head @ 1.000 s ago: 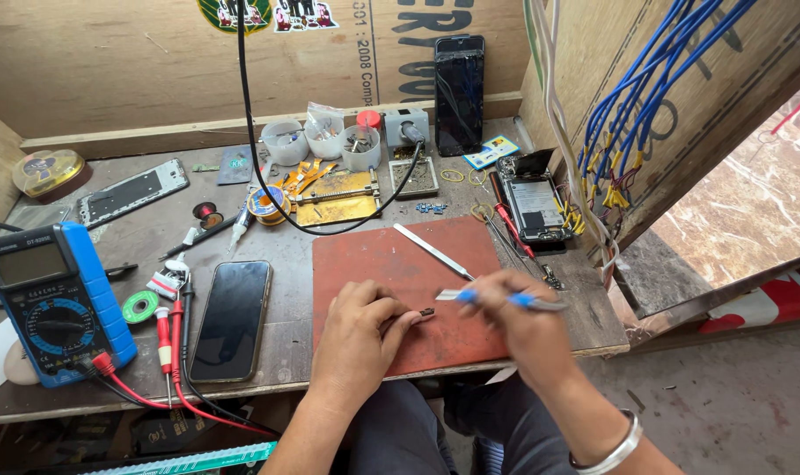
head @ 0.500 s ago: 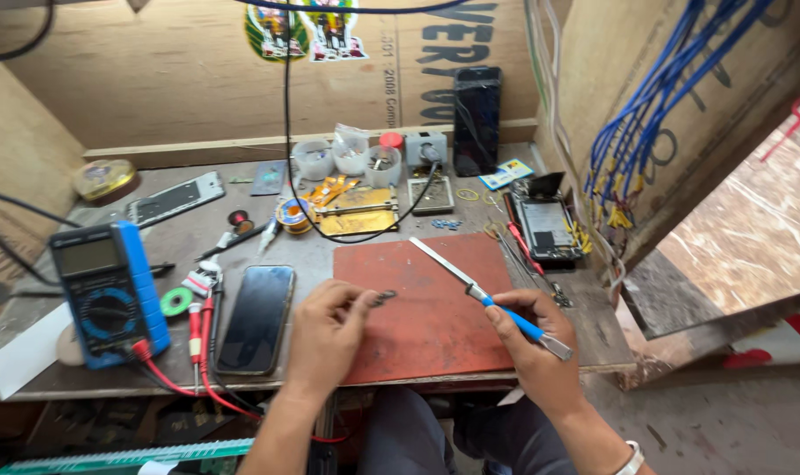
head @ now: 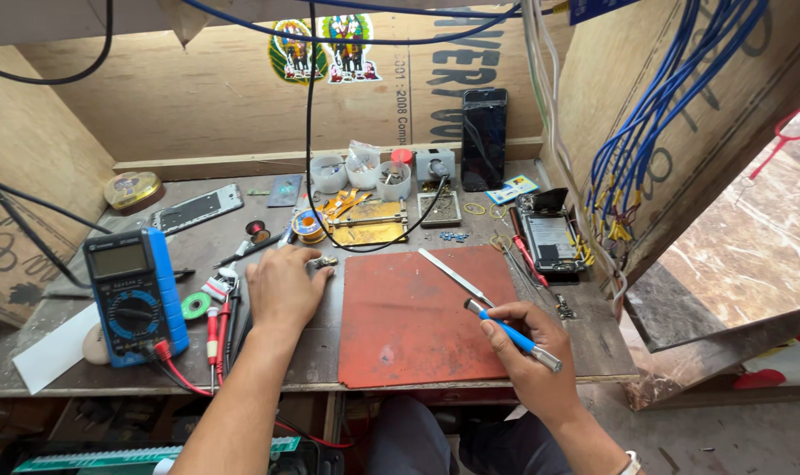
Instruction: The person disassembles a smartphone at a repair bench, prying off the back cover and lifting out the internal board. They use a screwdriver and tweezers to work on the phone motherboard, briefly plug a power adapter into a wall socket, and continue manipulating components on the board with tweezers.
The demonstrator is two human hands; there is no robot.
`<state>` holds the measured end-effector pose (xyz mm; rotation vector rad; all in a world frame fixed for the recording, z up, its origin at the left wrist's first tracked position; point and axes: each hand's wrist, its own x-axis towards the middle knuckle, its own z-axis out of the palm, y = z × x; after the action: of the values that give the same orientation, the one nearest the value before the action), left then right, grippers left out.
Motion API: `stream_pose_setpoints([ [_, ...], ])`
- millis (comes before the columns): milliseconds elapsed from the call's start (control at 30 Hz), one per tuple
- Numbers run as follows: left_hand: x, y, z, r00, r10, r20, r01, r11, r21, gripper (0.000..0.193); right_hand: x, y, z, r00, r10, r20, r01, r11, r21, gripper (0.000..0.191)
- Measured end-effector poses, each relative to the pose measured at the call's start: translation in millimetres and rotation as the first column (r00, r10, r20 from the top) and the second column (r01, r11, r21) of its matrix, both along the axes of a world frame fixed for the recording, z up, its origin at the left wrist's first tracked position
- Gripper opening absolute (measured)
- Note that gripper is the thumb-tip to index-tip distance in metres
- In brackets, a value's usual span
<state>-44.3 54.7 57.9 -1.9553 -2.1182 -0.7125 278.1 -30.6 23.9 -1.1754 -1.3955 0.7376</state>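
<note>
Clear cups [head: 363, 172] of small parts; right hand [head: 528, 352] fingers around blue screwdriver [head: 512, 333].

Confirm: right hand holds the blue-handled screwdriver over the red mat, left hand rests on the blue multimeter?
Not quite. The head view shows the left hand beside the blue multimeter, touching a small metal part. The right hand does hold the blue-handled screwdriver over the red mat.
</note>
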Motion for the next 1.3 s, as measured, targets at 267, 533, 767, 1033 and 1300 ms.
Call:
stream_pose_setpoints([
  [267, 32.5, -71.3, 3.1, 0.961, -0.226, 0.158, 0.214, 0.973, 0.090, 0.021, 20.5, 26.5, 24.3, 0.991, 0.105, -0.088, -0.119, 0.979, -0.165, 0.028],
  [533, 62.8, -107.7, -12.6, 0.812, -0.467, 0.350, 0.411, 0.884, 0.225, 0.016, 29.2, 119.9, 57.4, 0.516, 0.217, 0.829, 0.181, 0.918, -0.353, 0.052],
  [767, 59.0, -114.0, -13.0, 0.825, -0.536, 0.181, 0.501, 0.840, 0.206, 0.040, 19.9, 131.2, 76.4, 0.449, 0.033, 0.893, 0.277, 0.945, -0.174, 0.053],
  [1033, 59.4, -113.5, -18.4, 0.842, -0.520, 0.142, 0.495, 0.850, 0.178, 0.038, 68.0, -12.2, 32.9, 0.893, 0.450, 0.010, -0.429, 0.858, -0.283, 0.031],
  [1300, 59.5, -113.9, -22.9, 0.825, -0.552, 0.119, 0.519, 0.825, 0.225, 0.033, 13.0, -53.5, -106.0, 0.754, -0.149, -0.640, -0.465, 0.568, -0.679, 0.034],
])
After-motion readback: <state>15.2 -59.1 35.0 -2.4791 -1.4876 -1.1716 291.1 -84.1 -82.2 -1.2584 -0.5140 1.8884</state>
